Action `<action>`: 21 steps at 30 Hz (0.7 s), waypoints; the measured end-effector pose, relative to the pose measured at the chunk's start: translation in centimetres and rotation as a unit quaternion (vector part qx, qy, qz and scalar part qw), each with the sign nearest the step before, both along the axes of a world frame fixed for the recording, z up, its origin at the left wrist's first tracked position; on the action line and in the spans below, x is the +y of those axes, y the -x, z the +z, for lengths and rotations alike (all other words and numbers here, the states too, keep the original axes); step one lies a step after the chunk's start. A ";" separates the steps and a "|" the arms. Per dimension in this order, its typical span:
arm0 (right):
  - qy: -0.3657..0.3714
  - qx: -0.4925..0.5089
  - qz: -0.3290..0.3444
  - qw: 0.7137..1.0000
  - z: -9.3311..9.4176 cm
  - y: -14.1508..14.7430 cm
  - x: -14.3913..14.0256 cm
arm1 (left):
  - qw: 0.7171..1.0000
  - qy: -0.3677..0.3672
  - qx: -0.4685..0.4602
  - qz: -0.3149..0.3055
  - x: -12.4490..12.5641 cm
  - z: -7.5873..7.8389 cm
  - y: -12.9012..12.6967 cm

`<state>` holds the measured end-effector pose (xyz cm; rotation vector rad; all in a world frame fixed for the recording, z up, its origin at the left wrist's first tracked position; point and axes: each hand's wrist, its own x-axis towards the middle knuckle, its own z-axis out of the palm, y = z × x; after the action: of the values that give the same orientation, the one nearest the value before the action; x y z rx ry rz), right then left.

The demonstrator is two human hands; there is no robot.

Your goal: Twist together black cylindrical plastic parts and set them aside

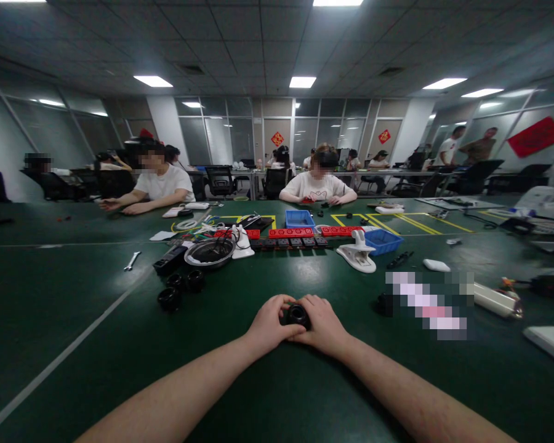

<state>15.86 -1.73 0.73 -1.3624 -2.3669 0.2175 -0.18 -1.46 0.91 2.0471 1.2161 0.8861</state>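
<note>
Bare forearms enter from the bottom edge of the frame and meet at lower centre, above the green table (96, 295) that fills the whole lower half of the picture. Both hands come together there: the left hand (270, 323) and the right hand (322, 325) are closed from either side on a small black ring-shaped part (297, 315), which sits between the fingers just above the table surface.

Across the table, in the middle band of the frame, a person in a white T-shirt (164, 184) sits at left of centre with arms resting on the tabletop, and another person in a white T-shirt (317, 187) sits at centre.

Between them and the hands runs a row of red power strips (290, 233). A blue tray (299, 218) lies just behind it, and a second blue tray (383, 241) stands to its right. A round metal bowl (209, 253) holding dark parts sits left of centre, with a white clamp-like holder (357, 253) right of centre.

Three black ring parts (181, 288) lie grouped left of the hands, well apart from them. A small wrench (132, 261) lies further left, near a white line on the table.
</note>
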 end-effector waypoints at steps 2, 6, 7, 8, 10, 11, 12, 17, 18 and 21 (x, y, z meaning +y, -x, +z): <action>0.062 0.050 0.072 0.994 0.0 -0.7 0.7 | 0.999 0.012 -0.007 -0.031 0.6 0.0 0.4; 0.158 0.093 0.150 0.972 0.4 -1.9 1.8 | 0.997 0.003 0.006 -0.083 1.4 0.0 1.0; 0.174 0.100 0.158 0.967 0.5 -2.1 1.9 | 0.996 0.004 0.006 -0.089 1.5 0.0 1.0; 0.187 0.105 0.165 0.963 0.7 -2.2 2.1 | 0.996 0.007 0.005 -0.092 1.5 0.0 1.1; 0.204 0.109 0.174 0.957 0.9 -2.2 2.3 | 0.995 0.011 0.005 -0.096 1.5 0.1 1.0; 0.208 0.109 0.179 0.956 1.0 -2.2 2.4 | 0.995 0.010 0.005 -0.097 1.4 0.2 1.0; 0.207 0.108 0.184 0.955 1.0 -2.1 2.5 | 0.995 0.006 0.005 -0.098 1.4 0.3 1.0; 0.203 0.116 0.180 0.955 0.7 -2.1 2.6 | 0.996 0.000 0.018 -0.092 1.2 0.4 1.0; 0.208 0.120 0.174 0.955 0.7 -2.1 2.6 | 0.996 0.002 0.020 -0.090 1.3 0.3 1.0; 0.222 0.134 0.160 0.952 0.7 -2.1 2.5 | 0.996 0.008 0.019 -0.092 1.3 0.2 1.0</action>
<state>17.91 0.73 1.42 -1.0227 -2.3716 1.0142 -1.20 -0.19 1.09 2.1308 1.0312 0.7516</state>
